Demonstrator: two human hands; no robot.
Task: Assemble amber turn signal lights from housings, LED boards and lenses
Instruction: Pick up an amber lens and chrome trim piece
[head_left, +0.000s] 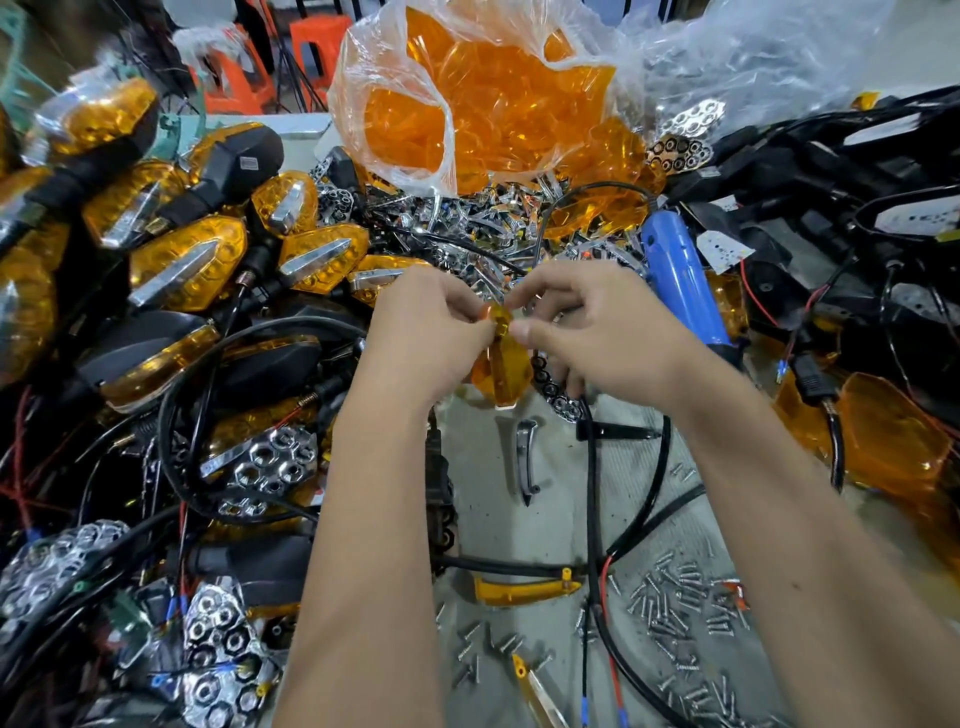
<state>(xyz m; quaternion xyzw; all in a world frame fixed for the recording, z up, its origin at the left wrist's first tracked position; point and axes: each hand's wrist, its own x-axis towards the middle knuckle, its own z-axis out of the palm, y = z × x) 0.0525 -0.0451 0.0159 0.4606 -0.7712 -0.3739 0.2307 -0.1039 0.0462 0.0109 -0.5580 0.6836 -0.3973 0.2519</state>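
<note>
Amber lens (501, 364) sits pinched between our left hand (426, 332) and right hand (597, 327) above the bench; finished lights (187, 262) are piled at left, while a bag of lenses (483, 104) and loose screws (685, 597) await assembly

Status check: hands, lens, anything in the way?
Both hands, left and right, pinching one amber lens above table. Chrome trim lying below. Nothing blocking.

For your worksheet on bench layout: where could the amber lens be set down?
Bare table lies below the hands, between the black cable and the chrome clip. Finished lights crowd the left; loose screws litter the lower right.
</note>
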